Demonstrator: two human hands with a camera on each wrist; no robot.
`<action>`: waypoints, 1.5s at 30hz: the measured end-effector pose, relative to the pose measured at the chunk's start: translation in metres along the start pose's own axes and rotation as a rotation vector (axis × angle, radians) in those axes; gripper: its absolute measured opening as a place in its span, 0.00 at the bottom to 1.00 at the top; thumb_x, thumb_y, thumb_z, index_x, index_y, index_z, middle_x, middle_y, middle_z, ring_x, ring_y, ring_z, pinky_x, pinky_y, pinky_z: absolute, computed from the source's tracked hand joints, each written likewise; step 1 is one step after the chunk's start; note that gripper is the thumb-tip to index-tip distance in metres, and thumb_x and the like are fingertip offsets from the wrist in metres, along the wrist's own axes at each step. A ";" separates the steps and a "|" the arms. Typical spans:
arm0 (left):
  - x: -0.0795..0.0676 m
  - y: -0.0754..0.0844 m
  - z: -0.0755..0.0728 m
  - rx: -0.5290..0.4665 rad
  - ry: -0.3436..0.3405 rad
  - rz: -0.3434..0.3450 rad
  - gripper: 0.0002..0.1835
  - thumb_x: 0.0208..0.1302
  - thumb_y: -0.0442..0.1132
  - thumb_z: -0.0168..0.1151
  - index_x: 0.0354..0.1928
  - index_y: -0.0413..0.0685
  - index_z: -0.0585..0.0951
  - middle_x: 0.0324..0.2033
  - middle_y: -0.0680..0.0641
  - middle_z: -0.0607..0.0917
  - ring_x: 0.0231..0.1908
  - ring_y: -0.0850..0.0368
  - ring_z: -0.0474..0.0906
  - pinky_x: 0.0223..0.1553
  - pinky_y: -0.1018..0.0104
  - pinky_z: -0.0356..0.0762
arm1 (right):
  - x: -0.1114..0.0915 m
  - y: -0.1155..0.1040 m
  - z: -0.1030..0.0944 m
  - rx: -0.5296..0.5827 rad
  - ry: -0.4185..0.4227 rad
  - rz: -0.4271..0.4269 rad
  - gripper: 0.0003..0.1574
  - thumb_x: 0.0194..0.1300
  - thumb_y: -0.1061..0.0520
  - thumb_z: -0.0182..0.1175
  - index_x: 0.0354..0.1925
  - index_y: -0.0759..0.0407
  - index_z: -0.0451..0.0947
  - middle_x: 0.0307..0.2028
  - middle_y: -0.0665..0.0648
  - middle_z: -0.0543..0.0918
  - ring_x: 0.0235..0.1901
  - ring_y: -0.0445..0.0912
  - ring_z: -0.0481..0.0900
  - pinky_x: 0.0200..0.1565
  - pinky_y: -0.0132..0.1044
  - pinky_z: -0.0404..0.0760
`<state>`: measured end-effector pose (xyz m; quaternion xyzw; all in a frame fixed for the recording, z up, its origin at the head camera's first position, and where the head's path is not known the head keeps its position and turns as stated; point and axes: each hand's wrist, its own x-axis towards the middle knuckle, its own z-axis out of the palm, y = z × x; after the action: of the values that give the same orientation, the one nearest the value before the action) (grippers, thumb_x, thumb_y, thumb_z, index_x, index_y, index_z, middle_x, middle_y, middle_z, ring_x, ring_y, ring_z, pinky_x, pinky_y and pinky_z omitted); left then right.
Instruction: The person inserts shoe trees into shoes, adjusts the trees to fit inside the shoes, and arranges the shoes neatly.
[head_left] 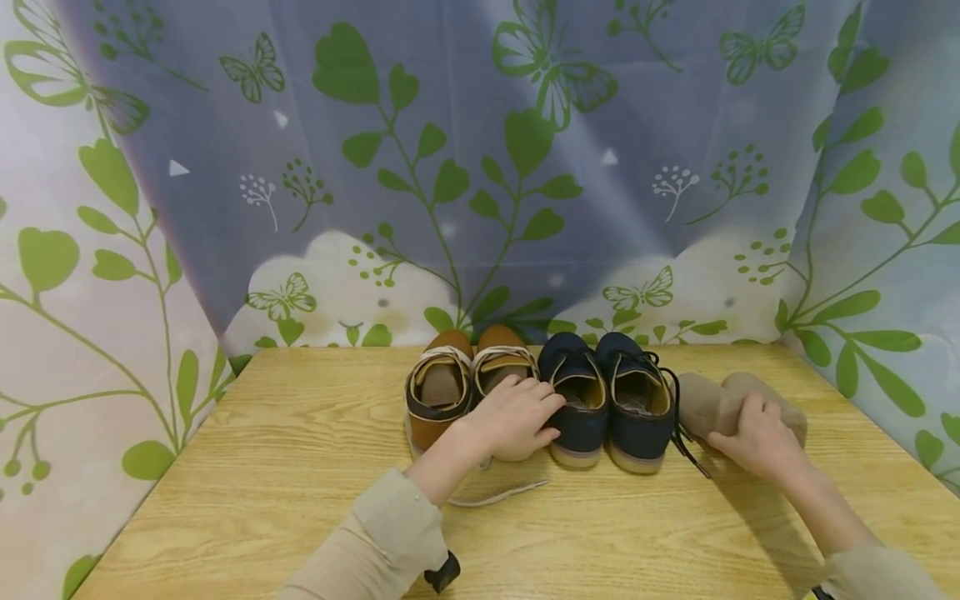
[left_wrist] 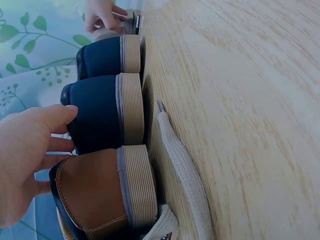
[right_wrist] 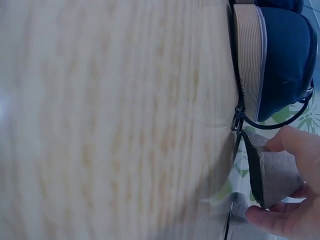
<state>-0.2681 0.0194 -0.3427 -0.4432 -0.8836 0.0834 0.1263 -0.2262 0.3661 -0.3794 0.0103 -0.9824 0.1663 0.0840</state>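
My left hand (head_left: 517, 417) reaches over the brown lace-up shoes. Its thumb touches the heel rim of the left navy shoe (left_wrist: 95, 110), and its fairly straight fingers pass over the brown shoe (left_wrist: 95, 190) beside it. At the right, my right hand (head_left: 761, 437) grips a soft grey-beige shoe (right_wrist: 280, 175) by its back part, thumb on one side and fingers on the other. Its thin dark sole shows in the right wrist view. Its mate (head_left: 693, 400) lies against it on the left, close to the right navy shoe (head_left: 637, 417).
The shoes stand in a row on the wooden table (head_left: 315, 475), toes towards the patterned cloth backdrop (head_left: 450, 208). A loose pale lace (head_left: 498, 497) trails in front of the brown pair. A dark lace (head_left: 690, 450) hangs beside the right navy shoe.
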 end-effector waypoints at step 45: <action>0.000 0.000 0.002 -0.035 -0.001 -0.017 0.24 0.66 0.56 0.50 0.60 0.55 0.72 0.54 0.53 0.74 0.55 0.57 0.69 0.53 0.60 0.66 | 0.000 -0.007 -0.021 0.012 0.108 0.081 0.44 0.52 0.47 0.64 0.41 0.86 0.58 0.35 0.85 0.65 0.36 0.78 0.66 0.35 0.61 0.68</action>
<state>-0.2686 0.0199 -0.3445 -0.4377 -0.8887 0.0671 0.1186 -0.2224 0.3666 -0.3576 -0.0380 -0.9751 0.1759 0.1299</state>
